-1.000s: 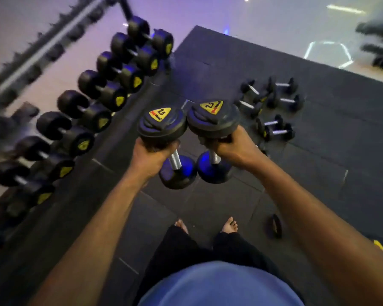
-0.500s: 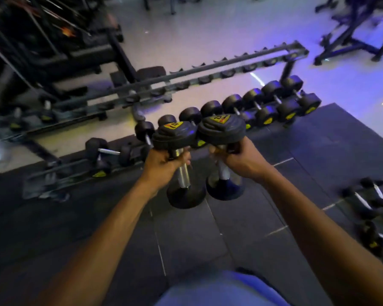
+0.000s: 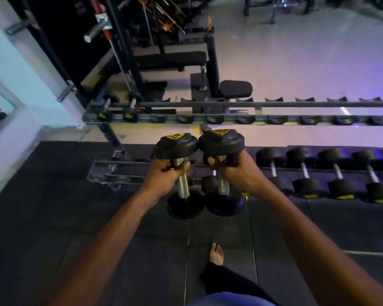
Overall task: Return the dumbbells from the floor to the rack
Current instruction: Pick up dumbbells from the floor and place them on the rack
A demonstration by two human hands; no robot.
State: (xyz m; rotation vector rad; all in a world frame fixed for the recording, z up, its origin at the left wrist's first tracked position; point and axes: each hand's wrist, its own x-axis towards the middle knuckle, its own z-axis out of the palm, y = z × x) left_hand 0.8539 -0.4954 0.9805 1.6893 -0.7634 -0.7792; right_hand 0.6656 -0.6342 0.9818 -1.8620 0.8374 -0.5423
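Note:
I hold two black dumbbells upright, side by side, in front of the rack (image 3: 274, 104). My left hand (image 3: 164, 175) is shut on the steel handle of the left dumbbell (image 3: 177, 146). My right hand (image 3: 232, 171) is shut on the handle of the right dumbbell (image 3: 221, 141). Both top heads carry yellow labels and almost touch. The rack's upper tier has many bare cradles and two small dumbbells (image 3: 114, 113) at its far left. On the lower tier a row of larger dumbbells (image 3: 336, 173) fills the right side; its left end (image 3: 119, 171) shows bare rails.
A bench (image 3: 170, 59) and a padded seat (image 3: 236, 88) stand behind the rack, with barbells further back. A pale wall with a mirror (image 3: 20, 89) closes the left side. Dark rubber floor tiles (image 3: 75, 217) lie under me, and one bare foot (image 3: 216, 253) shows below the dumbbells.
The view has swung so that the rack now lies straight ahead and closer. Both dumbbells stay in my hands. The small dumbbells on the floor have left the view.

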